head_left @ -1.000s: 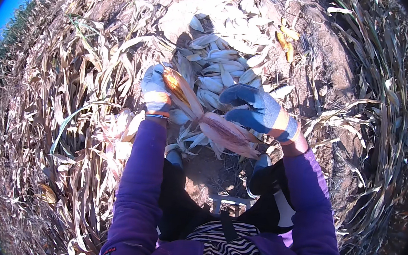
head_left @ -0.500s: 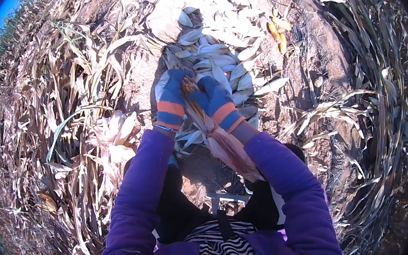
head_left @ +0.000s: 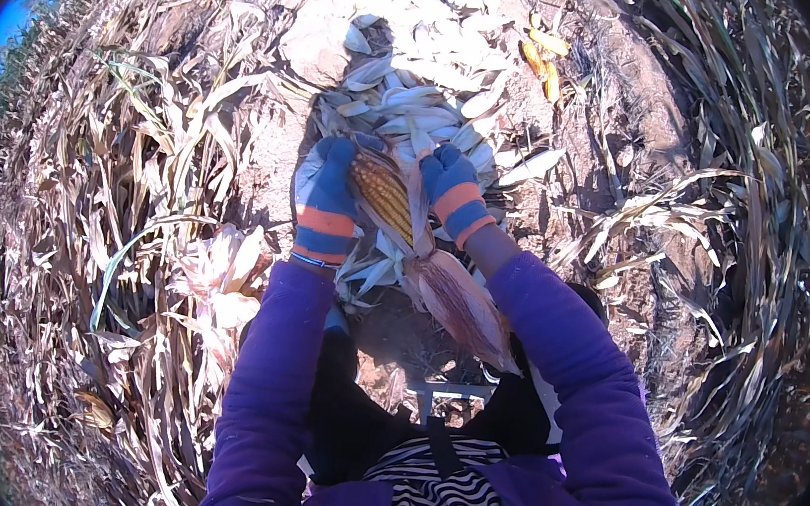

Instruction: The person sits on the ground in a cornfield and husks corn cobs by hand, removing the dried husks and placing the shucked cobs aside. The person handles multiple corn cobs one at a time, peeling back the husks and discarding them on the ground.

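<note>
A yellow ear of corn (head_left: pixel 386 196) lies slantwise between my hands, its rows of kernels bare along the facing side. My left hand (head_left: pixel 326 179), in a blue-grey glove with orange bands, is closed at the ear's upper left edge. My right hand (head_left: pixel 450 180), gloved alike, pinches a pale strip of husk (head_left: pixel 416 194) away from the kernels. Folded-back reddish husk (head_left: pixel 461 304) hangs from the ear's lower end toward my right knee. The fingertips of my left hand are partly hidden.
Loose pale husks (head_left: pixel 422 105) are heaped just beyond my hands. Several bare yellow ears (head_left: pixel 547 61) lie on the soil at the far right. Dry cornstalks (head_left: pixel 188 138) cover the ground on the left, and more stalks (head_left: pixel 768 224) are piled along the right.
My right hand has moved right, away from my left, drawing a husk strip off the ear. More yellow kernels show now. My left hand has shifted slightly left.
</note>
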`<state>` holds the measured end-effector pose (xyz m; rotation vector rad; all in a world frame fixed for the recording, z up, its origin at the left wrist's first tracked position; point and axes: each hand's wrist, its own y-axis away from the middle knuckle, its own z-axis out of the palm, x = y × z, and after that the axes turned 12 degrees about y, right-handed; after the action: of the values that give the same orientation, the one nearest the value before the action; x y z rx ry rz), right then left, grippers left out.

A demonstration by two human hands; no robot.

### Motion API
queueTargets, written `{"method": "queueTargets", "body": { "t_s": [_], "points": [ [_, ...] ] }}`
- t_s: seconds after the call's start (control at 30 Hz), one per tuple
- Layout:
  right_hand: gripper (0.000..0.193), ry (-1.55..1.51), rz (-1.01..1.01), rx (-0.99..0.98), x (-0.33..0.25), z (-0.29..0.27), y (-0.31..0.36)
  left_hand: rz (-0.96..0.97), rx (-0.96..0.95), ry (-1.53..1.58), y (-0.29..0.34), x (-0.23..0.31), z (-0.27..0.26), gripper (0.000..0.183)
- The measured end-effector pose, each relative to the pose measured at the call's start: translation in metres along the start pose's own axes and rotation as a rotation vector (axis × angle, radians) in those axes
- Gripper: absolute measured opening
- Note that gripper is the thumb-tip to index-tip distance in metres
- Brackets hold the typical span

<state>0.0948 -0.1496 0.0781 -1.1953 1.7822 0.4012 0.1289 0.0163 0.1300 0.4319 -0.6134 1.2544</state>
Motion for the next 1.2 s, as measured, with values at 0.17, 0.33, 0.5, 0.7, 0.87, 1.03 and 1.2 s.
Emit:
{"method": "queueTargets", "body": {
  "t_s": [0.17,0.33,0.5,0.7,0.87,1.03,1.2],
  "points": [
    [0.028,0.33,0.207,0.027,0.044,-0.024,-0.026,0.261,-0.037,-0.282,0.004,0.034,0.009,0.024],
    [0.026,0.706,0.287,-0.084,0.049,-0.056,-0.033,0.39,-0.023,-0.22,0.006,0.08,-0.004,0.022],
    [0.028,0.688,0.314,-0.175,0.07,-0.043,-0.032,0.248,0.09,0.183,-0.001,0.098,-0.024,0.02],
    [0.037,0.833,0.077,-0.12,0.0,-0.081,-0.019,0.328,0.065,0.058,-0.007,0.096,-0.032,0.017],
    [0.024,0.48,-0.458,0.076,-0.058,-0.07,0.0,0.395,0.192,-0.109,-0.006,0.067,-0.028,0.018],
    [0.025,0.059,-0.531,-0.259,-0.058,-0.024,0.044,0.292,0.141,-0.019,0.002,0.036,-0.001,0.021],
    [0.039,0.189,-0.448,-0.174,-0.051,-0.012,0.052,0.233,0.006,-0.48,-0.006,0.031,-0.008,0.026]
  ]
}}
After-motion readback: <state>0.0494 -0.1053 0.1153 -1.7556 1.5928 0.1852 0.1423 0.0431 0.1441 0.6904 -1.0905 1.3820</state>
